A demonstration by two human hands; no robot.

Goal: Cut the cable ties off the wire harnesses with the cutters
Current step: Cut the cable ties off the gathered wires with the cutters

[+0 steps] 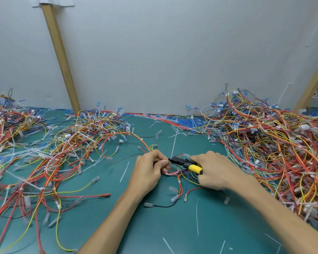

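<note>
Near edge: teal counter point(136, 226) with loose white cable ties point(197, 217) lying flat on it, well apart from one another. Both bare forearms reach in from the near edge toward the middle of the counter. Left hand point(149, 169): grip pinching the wires of a small harness point(180, 184), thumb and fingertips curled onto the strands. The harness lies on the counter between and just below the two hands, with red, yellow, blue and black leads trailing toward the near side. Right hand point(215, 171): grip wrapped round the yellow handles of the cutters point(193, 167). The black nose of the cutters points left and meets the wires at the left fingertips; whether the blades are closed cannot be told. Further out, a sprawling left heap point(44, 143) of harnesses covers the far left of the counter, and a taller right heap point(273, 143) fills the far right. Behind them stands a grey wall point(163, 52) with a cardboard strip point(60, 57) leaning against it.
</note>
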